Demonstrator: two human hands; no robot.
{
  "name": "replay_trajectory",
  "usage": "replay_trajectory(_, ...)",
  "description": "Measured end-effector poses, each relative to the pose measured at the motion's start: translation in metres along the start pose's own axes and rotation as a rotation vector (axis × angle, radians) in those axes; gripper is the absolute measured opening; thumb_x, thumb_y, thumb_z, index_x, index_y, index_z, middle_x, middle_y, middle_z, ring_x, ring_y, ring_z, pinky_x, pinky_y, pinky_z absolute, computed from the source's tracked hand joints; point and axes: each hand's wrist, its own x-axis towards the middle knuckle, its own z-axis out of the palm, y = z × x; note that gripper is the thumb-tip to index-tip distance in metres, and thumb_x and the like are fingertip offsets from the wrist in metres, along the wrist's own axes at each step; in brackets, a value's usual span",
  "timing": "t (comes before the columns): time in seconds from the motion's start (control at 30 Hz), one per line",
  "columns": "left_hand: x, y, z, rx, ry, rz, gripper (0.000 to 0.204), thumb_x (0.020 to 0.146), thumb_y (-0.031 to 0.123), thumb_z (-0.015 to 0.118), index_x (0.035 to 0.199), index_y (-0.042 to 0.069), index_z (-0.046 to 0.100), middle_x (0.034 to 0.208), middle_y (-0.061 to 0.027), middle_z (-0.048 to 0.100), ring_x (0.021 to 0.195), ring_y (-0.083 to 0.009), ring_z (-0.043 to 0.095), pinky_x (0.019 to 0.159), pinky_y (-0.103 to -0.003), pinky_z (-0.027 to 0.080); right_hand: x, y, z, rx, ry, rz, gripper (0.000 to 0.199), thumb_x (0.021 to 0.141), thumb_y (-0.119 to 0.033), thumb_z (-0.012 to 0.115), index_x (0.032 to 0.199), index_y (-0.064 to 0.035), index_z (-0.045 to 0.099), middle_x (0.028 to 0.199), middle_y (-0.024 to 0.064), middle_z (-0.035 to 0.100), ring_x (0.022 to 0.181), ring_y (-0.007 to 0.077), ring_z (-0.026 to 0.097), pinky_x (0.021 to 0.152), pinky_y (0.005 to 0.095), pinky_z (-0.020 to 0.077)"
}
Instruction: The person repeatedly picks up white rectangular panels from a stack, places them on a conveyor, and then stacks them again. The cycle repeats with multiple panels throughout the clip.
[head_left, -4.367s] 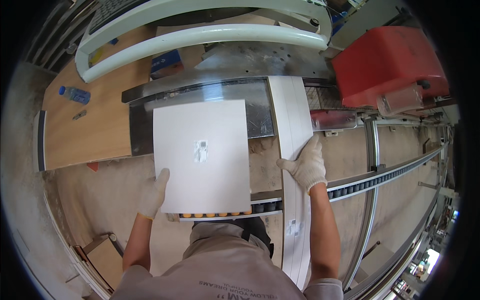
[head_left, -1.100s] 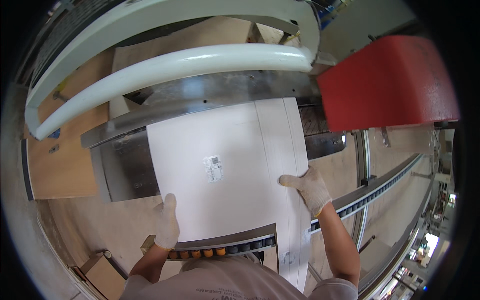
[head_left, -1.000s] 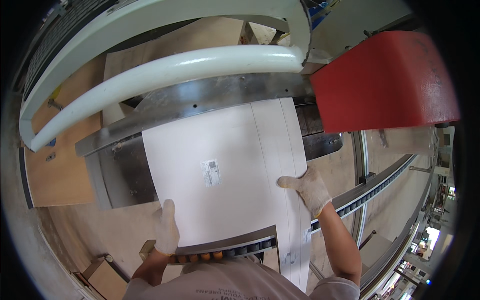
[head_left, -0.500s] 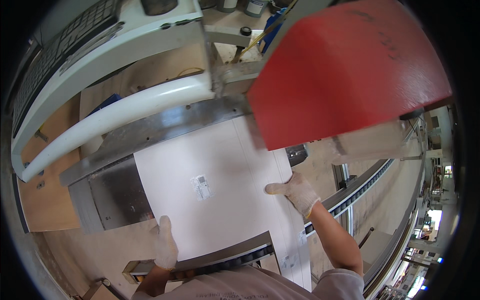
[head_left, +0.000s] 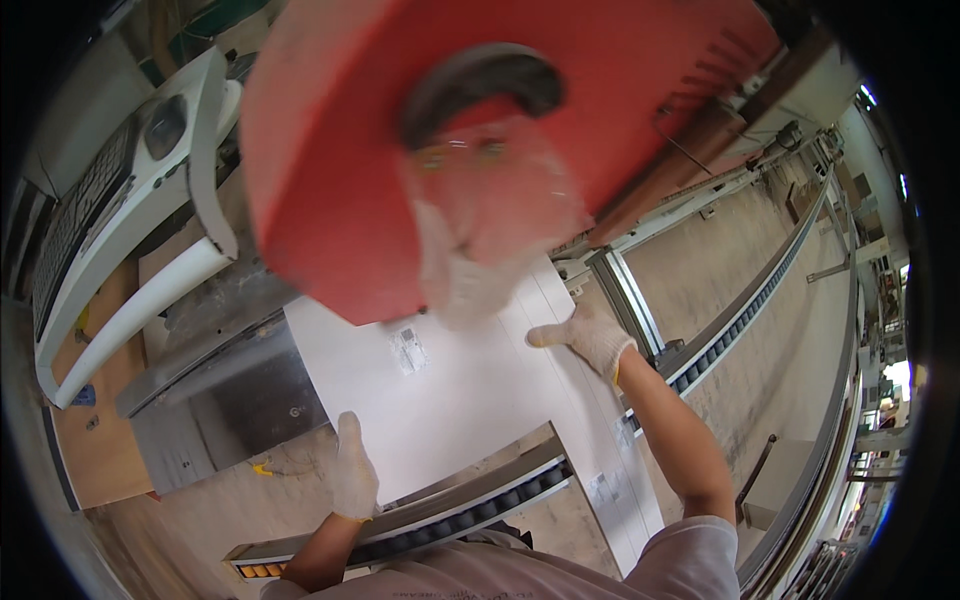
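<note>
A broad white panel [head_left: 460,390] with a printed label [head_left: 408,350] lies partly over a dark metal machine table [head_left: 230,400]. Along its right side run long, narrow white boards [head_left: 590,440], which reach further toward me. My left hand [head_left: 354,475], in a pale work glove, grips the panel's near left edge, with one digit stretched along the top. My gloved right hand [head_left: 590,340] clasps the right edge of the narrow boards, thumb lying on top and the other fingers mostly out of sight. A large red machine cover [head_left: 330,200] blocks the panel's far part.
Below the panel, a roller rail [head_left: 470,510] runs crosswise in front of my body. Another long roller rail [head_left: 740,330] stretches away at right. A white curved machine frame [head_left: 150,310] with a keyboard [head_left: 90,200] stands at far left. Clear plastic [head_left: 490,230] hangs from the red cover.
My view has shifted, so the red cover now sits further left and hides more of the panel. Both hands keep hold while the panel moves slightly right, baring more metal table.
</note>
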Motion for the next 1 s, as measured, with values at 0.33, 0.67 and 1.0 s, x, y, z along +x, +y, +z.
replay_trajectory(0.33, -0.066, -0.027, 0.286, -0.057, 0.097, 0.019, 0.062, 0.107, 0.045, 0.062, 0.083, -0.011, 0.068, 0.079, -0.0047, 0.062, 0.076, -0.0144, 0.053, 0.071, -0.037, 0.047, 0.021, 0.169, -0.232, -0.236, 0.245, 0.004, 0.103, 0.068, -0.053, 0.092, 0.13, 0.023, 0.062, 0.122, 0.0328, 0.073, 0.109, 0.0375, 0.074, 0.098, 0.0392, 0.0566)
replay_trajectory(0.67, -0.128, -0.032, 0.549, -0.068, 0.079, 0.077, 0.07, 0.104, 0.052, 0.063, 0.084, -0.015, 0.069, 0.081, -0.0113, 0.067, 0.08, -0.0194, 0.06, 0.078, -0.039, 0.051, 0.059, 0.315, -0.449, -0.134, 0.224, 0.007, 0.096, 0.067, -0.049, 0.094, 0.131, 0.0165, 0.064, 0.118, 0.0287, 0.073, 0.106, 0.0344, 0.073, 0.094, 0.0432, 0.0572)
replay_trajectory(1.0, -0.183, -0.02, 0.802, -0.046, 0.016, 0.082, 0.075, 0.11, 0.054, 0.056, 0.087, -0.015, 0.069, 0.079, -0.0112, 0.067, 0.067, -0.0217, 0.059, 0.064, -0.041, 0.052, 0.097, 0.45, -0.675, -0.325, 0.289, 0.013, 0.098, 0.069, -0.063, 0.087, 0.139, 0.0025, 0.069, 0.132, 0.0207, 0.073, 0.119, 0.0336, 0.071, 0.105, 0.0383, 0.0527)
